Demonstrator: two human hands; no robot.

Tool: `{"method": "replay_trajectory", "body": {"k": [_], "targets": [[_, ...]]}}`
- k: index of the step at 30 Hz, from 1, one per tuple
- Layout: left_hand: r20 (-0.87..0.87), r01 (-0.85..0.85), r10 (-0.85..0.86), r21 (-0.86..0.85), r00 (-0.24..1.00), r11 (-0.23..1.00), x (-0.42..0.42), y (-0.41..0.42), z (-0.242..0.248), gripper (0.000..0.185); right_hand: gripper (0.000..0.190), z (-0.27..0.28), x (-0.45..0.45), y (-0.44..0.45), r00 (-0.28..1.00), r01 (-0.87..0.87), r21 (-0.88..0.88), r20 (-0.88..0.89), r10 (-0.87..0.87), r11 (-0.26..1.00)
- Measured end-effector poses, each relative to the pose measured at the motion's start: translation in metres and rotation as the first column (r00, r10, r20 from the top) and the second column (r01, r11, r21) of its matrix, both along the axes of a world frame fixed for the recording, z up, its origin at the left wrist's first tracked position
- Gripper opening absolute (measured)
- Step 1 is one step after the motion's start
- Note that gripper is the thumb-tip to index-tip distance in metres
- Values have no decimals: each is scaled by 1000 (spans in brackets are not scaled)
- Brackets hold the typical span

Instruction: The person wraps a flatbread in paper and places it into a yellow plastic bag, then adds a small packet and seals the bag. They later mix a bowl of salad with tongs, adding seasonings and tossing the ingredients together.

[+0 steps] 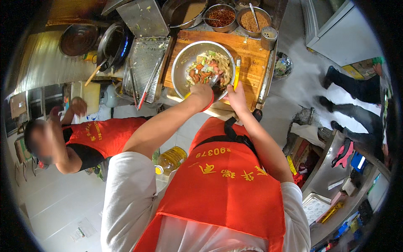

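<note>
A steel mixing bowl (179, 71) rests on a wooden cutting board (252, 66) before me. Inside are browned chunks of food (200, 75), pale strips and bits of green. My left hand (201, 93), with a red band at its wrist, reaches over the near rim. It grips a utensil (215, 80) whose metal end is in the food; a bit of yellow handle shows behind the hand. At the bowl's right side, my right hand (236, 97) closes on a yellow-handled utensil (237, 74) next to the rim. Its lower fingers are partly hidden.
Behind the board stand bowls of chili flakes (222, 19) and brown crumbs (254, 21), plus a shaker can (269, 37). Tongs (151, 80) lie on a perforated tray (143, 60) at left. A person in a red apron (100, 137) is further left; an oil jug (171, 160) stands below.
</note>
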State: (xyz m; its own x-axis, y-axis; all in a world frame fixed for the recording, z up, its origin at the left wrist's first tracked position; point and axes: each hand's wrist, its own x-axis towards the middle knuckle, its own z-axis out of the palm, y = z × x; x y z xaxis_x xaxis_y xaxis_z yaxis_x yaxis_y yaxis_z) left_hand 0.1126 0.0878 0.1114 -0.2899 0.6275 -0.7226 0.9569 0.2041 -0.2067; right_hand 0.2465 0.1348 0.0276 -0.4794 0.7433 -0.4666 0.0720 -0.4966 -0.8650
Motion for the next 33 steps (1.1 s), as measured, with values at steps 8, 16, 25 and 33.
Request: {"method": "replay_trajectory", "body": {"k": [8,16,25,33], "targets": [[49,51,-54,48,997,998,-70,-25,68,23,21,-28,-7,-10,996,46,24,-73,-44,999],[-186,263,-275,-86,943,961,-37,-17,0,35,19,1,0,-1,995,10,-86,-98,-18,996],[-246,299,-409,-384,879,874,-41,-11,38,25,20,7,-2,-2,994,32,-80,-101,-40,996],[-165,207,-240,-196,957,958,-61,-31,40,39,19,-14,-2,-1,992,40,-88,-120,-51,995]]}}
